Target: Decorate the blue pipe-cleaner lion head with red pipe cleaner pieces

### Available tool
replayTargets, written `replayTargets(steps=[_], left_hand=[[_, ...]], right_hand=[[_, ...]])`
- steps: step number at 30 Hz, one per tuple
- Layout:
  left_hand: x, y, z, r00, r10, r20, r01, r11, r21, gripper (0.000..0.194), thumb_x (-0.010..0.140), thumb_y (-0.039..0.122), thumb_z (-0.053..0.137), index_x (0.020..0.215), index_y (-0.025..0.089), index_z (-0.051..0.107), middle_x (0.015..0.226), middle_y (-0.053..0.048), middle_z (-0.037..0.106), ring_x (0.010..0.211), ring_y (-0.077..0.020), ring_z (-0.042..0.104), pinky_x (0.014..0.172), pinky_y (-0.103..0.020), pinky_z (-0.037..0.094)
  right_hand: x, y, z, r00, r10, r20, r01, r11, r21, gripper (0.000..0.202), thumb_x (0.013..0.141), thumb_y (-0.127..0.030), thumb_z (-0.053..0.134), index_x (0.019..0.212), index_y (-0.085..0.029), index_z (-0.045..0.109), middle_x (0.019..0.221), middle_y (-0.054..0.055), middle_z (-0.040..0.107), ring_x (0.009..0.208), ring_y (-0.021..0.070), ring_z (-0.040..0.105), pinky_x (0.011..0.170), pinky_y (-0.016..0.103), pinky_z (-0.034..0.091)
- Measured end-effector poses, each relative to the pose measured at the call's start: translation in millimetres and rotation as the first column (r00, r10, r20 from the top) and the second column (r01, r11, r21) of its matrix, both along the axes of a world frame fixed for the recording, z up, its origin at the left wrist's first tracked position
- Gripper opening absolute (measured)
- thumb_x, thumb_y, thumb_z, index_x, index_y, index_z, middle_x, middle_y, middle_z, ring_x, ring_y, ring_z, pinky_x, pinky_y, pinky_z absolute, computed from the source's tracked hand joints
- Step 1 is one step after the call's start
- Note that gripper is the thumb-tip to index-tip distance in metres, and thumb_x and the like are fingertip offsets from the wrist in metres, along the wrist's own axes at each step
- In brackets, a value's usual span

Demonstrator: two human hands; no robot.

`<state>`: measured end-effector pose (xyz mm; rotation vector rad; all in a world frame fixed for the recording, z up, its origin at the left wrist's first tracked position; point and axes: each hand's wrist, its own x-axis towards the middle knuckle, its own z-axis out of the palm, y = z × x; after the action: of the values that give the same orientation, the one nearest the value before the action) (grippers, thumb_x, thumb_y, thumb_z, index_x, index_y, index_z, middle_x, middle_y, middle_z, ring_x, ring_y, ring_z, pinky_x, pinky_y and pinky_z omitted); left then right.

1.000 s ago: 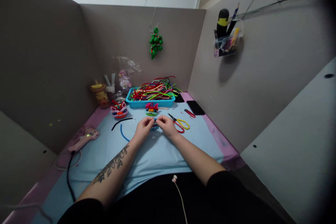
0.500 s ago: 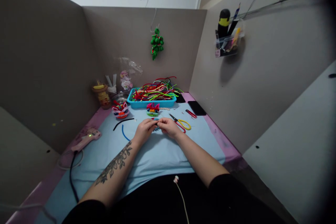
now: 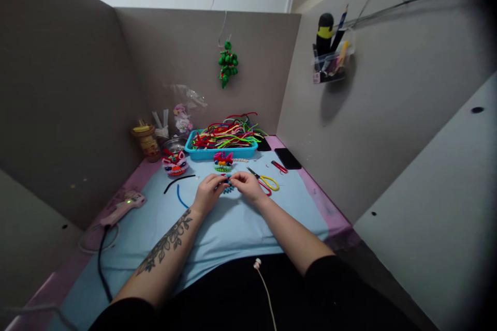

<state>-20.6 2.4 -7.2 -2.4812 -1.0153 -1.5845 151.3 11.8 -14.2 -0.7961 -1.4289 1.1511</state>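
Pinches a blue piece (image 3: 228, 190) between the fingertips of the left hand (image 3: 209, 192) and the right hand (image 3: 248, 186), both closed on it and near each other over the middle of the cloth (image 3: 240, 232). Shows a ridged lower edge under the fingers and a touch of red at the top; cannot tell the full shape, nor whether touching the cloth. Has the scissors (image 3: 274, 183) just beside the right hand, blades parted, and a blue cord (image 3: 180, 197) and a black cord (image 3: 176, 181) to the left of the left hand. Has, just beyond the piece, a small toy (image 3: 223, 162), pink above and green below, and farther left a lion head (image 3: 174, 163). Has, behind these, a tray (image 3: 221, 154) heaped with coloured cords (image 3: 229, 136); at far left, a glue gun (image 3: 123, 209) with a lit green light; at right, a phone (image 3: 288, 159) and a red cutter (image 3: 279, 167).
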Motion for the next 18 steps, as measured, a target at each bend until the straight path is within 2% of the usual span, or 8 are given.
replayTargets(steps=[4,8,11,18], left_hand=[[-1.8,0.0,-0.6,0.999,0.039,0.019,-0.039,0.999,0.019,0.013,0.082,0.024,0.061,0.093,0.018,0.066,0.083,-0.005,0.065,0.075,-0.0139,0.061,0.068,-0.025,0.051],[-3.4,1.5,-1.7,0.998,0.064,0.015,-0.064,0.998,0.019,0.014,0.082,0.025,0.061,0.093,0.017,0.066,0.084,-0.006,0.066,0.075,-0.0144,0.062,0.068,-0.025,0.051],[-2.4,1.5,-0.9,0.997,0.071,0.010,-0.071,0.997,0.026,0.015,0.083,0.026,0.061,0.093,0.018,0.066,0.083,-0.005,0.066,0.075,-0.0148,0.063,0.069,-0.026,0.051],[-1.2,0.5,-0.8,0.996,0.089,0.015,-0.089,0.996,0.013,0.013,0.082,0.028,0.062,0.091,0.020,0.068,0.081,-0.004,0.067,0.074,-0.0146,0.063,0.070,-0.027,0.052]], right_hand=[[-2.6,-7.9,3.2,0.981,-0.142,0.135,0.115,0.975,0.190,0.016,0.075,-0.030,0.063,0.082,-0.018,0.070,0.077,0.004,0.068,0.073,0.0161,0.061,0.065,0.027,0.047],[-7.0,-16.1,9.3,0.947,-0.259,0.188,0.176,0.913,0.369,0.017,0.079,-0.025,0.058,0.084,-0.019,0.072,0.080,0.007,0.069,0.077,0.0175,0.063,0.070,0.029,0.048],[-7.5,-17.9,10.6,0.945,-0.262,0.195,0.170,0.905,0.389,0.017,0.080,-0.025,0.057,0.084,-0.021,0.073,0.079,0.006,0.069,0.074,0.0178,0.063,0.070,0.030,0.049],[-5.4,-19.1,9.1,0.952,-0.220,0.215,0.139,0.931,0.336,0.016,0.079,-0.026,0.058,0.085,-0.022,0.072,0.079,0.006,0.066,0.074,0.0189,0.059,0.070,0.032,0.047]])
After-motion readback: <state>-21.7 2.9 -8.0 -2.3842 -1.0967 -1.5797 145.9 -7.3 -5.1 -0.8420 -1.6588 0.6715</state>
